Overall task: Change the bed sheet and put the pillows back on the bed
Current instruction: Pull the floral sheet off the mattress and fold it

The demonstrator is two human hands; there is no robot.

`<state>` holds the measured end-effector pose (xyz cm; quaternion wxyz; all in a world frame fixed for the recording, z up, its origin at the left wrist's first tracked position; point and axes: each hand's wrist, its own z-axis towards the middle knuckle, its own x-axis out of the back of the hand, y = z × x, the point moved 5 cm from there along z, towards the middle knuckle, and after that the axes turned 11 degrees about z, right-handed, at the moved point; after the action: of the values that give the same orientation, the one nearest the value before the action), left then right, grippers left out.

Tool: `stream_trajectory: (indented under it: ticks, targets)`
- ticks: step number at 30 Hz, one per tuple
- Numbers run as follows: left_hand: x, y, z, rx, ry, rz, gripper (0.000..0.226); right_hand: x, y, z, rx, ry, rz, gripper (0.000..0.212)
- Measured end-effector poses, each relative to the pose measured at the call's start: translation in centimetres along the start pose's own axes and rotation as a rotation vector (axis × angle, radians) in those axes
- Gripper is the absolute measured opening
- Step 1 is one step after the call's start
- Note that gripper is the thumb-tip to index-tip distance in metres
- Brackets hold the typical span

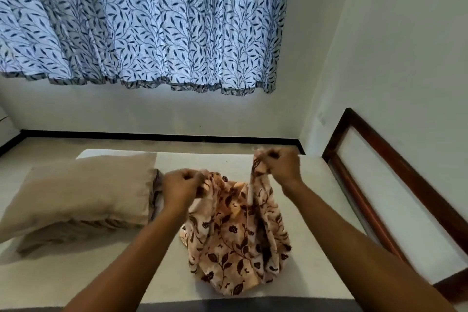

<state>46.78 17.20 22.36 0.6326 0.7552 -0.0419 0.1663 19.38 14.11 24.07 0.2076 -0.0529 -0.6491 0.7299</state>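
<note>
Sheet: bunched on the mattress, hanging from both fists.
Left hand: grips one edge.
Right hand: grips another edge, higher.
Pillows: left of the sheet.

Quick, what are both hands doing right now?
Left hand: closed, gripping a bunched edge of the floral bed sheet.
Right hand: closed, gripping another part of the same sheet, lifted higher.

left hand + right hand grip floral sheet | mattress | pillows left
</note>
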Motion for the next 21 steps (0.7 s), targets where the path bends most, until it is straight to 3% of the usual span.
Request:
stream_trajectory:
  ticks: [5, 10, 13, 16, 21]
  targets:
    - [-2.4, -1.5, -2.5, 0.104, -0.247, -0.093, 0.010, -4.1, 1.3, -5.6, 0.095, -0.221, -0.054, 0.012]
    - [-2.5, -1.2, -3.7, 0.204, -0.314, -0.079, 0.009, -5.4, 0.5, -8.6, 0.291, -0.399, -0.196, 0.017]
    - [-2.5, -1.1, -4.0, 0.206, -0.357, -0.057, 0.012, -5.8, 0.4, -9.8, 0.309, -0.472, -0.187, 0.015]
    - [-2.6, -0.8, -4.2, 0.201, -0.400, -0.039, 0.014, -5.8, 0.5, -10.5, 0.309, -0.484, -0.176, 0.015]
    - [-2.8, 0.1, -4.5, 0.183, -0.429, -0.041, 0.031, -4.8, -0.4, -10.9, 0.370, -0.319, -0.130, 0.013]
